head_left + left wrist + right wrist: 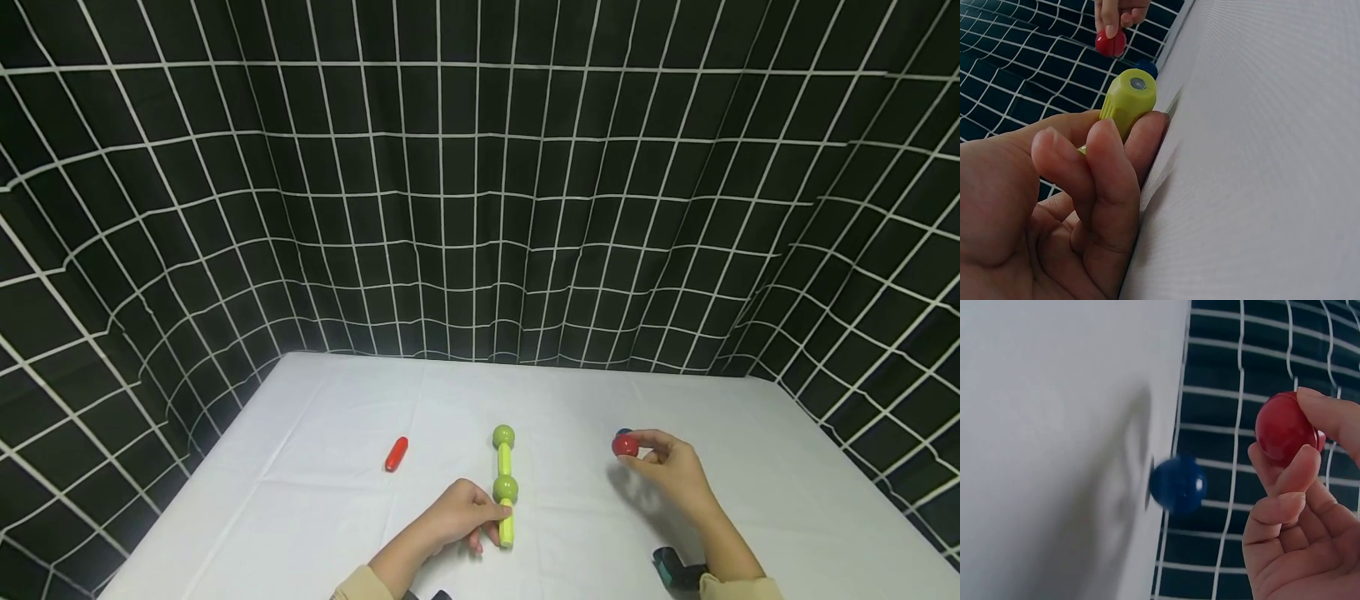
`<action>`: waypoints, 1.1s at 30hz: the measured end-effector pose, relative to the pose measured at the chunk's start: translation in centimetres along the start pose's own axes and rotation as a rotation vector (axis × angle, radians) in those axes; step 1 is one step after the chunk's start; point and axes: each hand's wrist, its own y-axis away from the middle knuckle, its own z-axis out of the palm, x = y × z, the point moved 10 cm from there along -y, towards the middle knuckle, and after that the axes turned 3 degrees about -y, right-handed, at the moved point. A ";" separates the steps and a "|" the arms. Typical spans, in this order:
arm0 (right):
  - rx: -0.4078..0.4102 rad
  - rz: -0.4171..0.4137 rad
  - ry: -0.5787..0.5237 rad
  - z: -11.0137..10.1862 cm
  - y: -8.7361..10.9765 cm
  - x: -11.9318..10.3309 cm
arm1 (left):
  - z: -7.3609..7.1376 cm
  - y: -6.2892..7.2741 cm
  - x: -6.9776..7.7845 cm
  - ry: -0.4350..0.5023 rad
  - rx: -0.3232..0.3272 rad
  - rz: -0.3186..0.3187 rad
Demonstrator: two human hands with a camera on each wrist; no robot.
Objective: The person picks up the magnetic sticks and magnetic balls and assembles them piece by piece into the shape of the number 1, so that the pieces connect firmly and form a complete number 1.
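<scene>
My left hand pinches the near yellow-green rod between thumb and fingers. That rod is the near end of a straight chain on the white table, with a green ball, a second yellow-green rod and another green ball at the far end. A round grey spot shows on the rod's end face in the left wrist view. Fingertips of my right hand grip a red ball, held above the table. Beyond it a blue ball sits on the table, mostly hidden behind the red one in the head view.
To the left of the chain, a red rod lies on the white-covered table. Black cloth with a white grid hangs behind and at both sides. A dark device is by my right wrist.
</scene>
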 end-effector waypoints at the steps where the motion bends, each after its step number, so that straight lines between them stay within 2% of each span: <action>1: -0.006 -0.007 -0.012 0.3 0.2 -0.2 | 0.0 0.0 0.0 0.001 -0.001 0.001; 9: -0.066 -0.048 -0.115 2.8 1.6 -1.5 | 0.0 0.0 0.0 0.008 -0.002 0.001; 15: -0.157 -0.049 -0.184 4.9 3.0 -2.4 | -0.1 0.1 0.1 0.001 -0.001 -0.009; 25: -0.290 -0.130 -0.286 7.9 4.9 -4.0 | -0.1 0.0 0.2 -0.005 0.000 0.005; 33: -0.400 -0.140 -0.337 10.5 6.9 -4.8 | -0.2 -0.1 0.1 -0.016 0.003 0.015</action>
